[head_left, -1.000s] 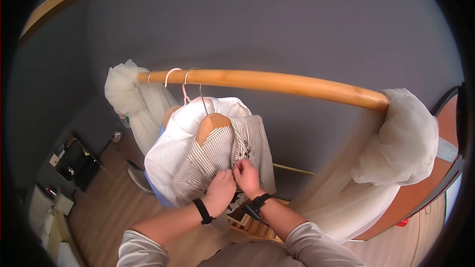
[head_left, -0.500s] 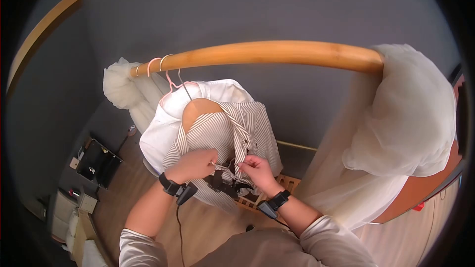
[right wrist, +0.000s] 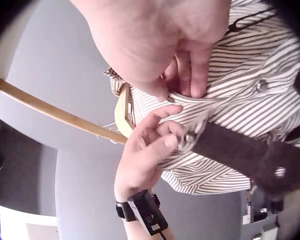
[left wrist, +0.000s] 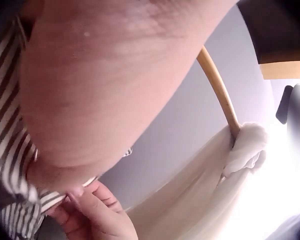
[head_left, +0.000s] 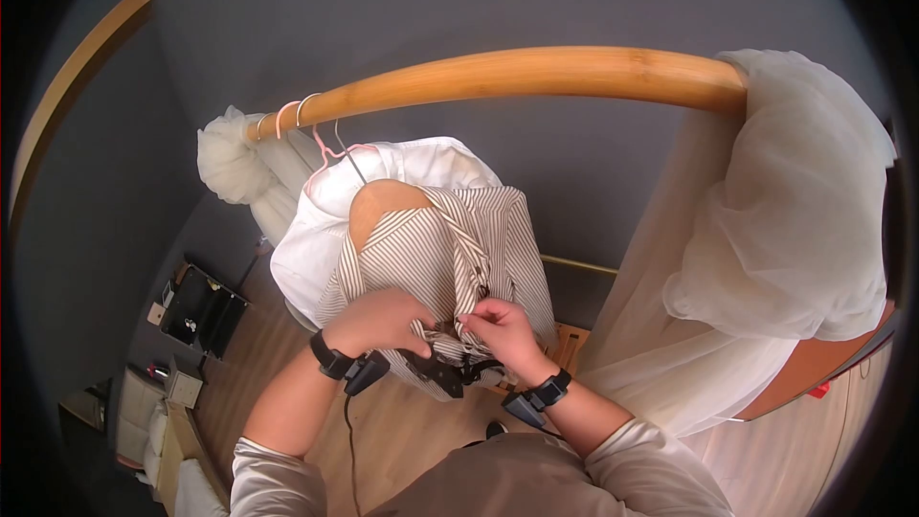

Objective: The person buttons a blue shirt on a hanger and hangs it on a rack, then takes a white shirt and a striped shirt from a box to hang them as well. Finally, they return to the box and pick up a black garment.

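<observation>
A brown-and-white striped shirt (head_left: pixel 412 249) hangs on a wooden hanger (head_left: pixel 383 203). At its front opening, my right hand (head_left: pixel 509 333) pinches the edge of the placket between thumb and fingers. Just left of it, my left hand (head_left: pixel 381 322) is at the other front edge; in the right wrist view this left hand (right wrist: pixel 145 150) has thumb and fingers curled around the edge beside a metal button (right wrist: pixel 189 137). A dark patch (right wrist: pixel 240 150) on the fabric lies below the hands. The left palm hides its fingertips in the left wrist view.
A wooden rail (head_left: pixel 536 75) carries the hangers, with a white shirt (head_left: pixel 316 230) behind the striped one. Sheer curtains (head_left: pixel 804 201) are knotted at both rail ends. A slatted wooden surface (head_left: pixel 571 345) stands below; a black open case (head_left: pixel 201 311) is at the left.
Over the last second the view has shifted, and my hands moved apart from close together. Since half a second ago, my left hand has turned slightly and moved nearer the right, which still pinches the placket.
</observation>
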`<action>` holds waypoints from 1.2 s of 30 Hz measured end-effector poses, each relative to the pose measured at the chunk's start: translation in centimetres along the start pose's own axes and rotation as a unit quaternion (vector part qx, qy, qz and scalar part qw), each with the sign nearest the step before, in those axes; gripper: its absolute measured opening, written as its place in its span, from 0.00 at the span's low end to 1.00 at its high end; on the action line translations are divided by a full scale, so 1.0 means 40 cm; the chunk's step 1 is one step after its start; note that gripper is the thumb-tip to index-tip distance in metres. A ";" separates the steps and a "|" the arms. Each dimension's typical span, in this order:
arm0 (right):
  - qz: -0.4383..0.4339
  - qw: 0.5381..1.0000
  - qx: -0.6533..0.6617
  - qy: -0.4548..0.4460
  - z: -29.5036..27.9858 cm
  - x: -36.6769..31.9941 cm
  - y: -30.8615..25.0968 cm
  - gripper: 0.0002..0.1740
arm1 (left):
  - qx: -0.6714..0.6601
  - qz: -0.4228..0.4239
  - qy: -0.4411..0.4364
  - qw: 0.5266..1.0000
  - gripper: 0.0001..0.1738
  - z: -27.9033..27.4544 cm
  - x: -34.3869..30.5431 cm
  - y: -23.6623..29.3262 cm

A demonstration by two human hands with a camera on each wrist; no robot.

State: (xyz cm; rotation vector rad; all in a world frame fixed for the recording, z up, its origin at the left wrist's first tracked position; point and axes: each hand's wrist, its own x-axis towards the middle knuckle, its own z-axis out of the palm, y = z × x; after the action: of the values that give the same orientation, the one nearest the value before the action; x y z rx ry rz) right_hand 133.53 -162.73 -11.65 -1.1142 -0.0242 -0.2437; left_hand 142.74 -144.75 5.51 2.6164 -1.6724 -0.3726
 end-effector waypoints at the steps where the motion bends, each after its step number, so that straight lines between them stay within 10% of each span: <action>1: 0.006 1.000 0.007 0.001 0.001 -0.001 -0.002 0.03 | 0.011 -0.038 -0.043 0.998 0.16 -0.007 0.005 0.013; 8: -0.008 0.999 0.039 0.006 -0.001 0.006 -0.002 0.03 | -0.040 -0.132 -0.019 0.990 0.21 0.036 0.024 -0.004; 14: -0.018 1.000 0.009 0.023 0.022 0.007 -0.031 0.03 | -0.145 0.038 0.037 0.988 0.12 0.034 0.010 0.000; 26: -0.114 0.980 -0.122 -0.106 0.036 0.018 -0.063 0.04 | -0.093 0.034 0.119 0.988 0.10 0.057 -0.029 0.032; 31: -0.184 0.888 -0.417 -0.058 0.063 0.003 -0.122 0.17 | -0.096 0.031 0.057 0.993 0.10 0.054 -0.050 0.033; 36: -0.468 0.694 -0.531 -0.135 0.091 0.032 -0.207 0.21 | 0.002 0.006 0.018 1.000 0.09 0.053 -0.080 0.036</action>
State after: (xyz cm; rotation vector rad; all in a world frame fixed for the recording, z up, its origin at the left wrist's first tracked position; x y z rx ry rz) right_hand 133.46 -163.19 -2.52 -2.2420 -0.8377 -1.1135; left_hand 139.73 -142.24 4.25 2.5988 -1.6779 -0.3214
